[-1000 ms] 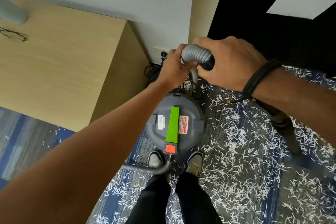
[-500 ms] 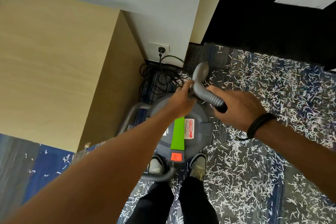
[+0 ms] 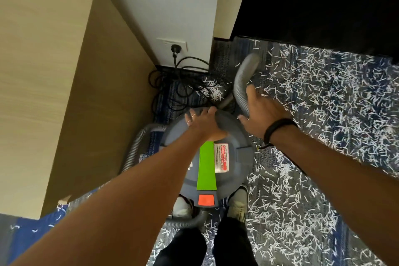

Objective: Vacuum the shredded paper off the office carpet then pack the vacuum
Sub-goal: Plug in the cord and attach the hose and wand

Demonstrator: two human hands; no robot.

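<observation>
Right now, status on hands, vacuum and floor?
Left hand on vacuum lid, fingers spread. Right hand open against grey hose. Shredded paper still covers carpet. Cord plugged in, tangled behind vacuum.

At the left of the frame you have a light wood-grain tabletop [image 3: 38, 71], its side panel [image 3: 103, 101] dropping to the floor. Above centre, a white wall [image 3: 162, 2] carries a socket plate [image 3: 171, 43] with a black plug [image 3: 174, 48] in it. Right of that stands a cream pillar [image 3: 231, 0], and a black panel [image 3: 313, 4] fills the upper right.
</observation>
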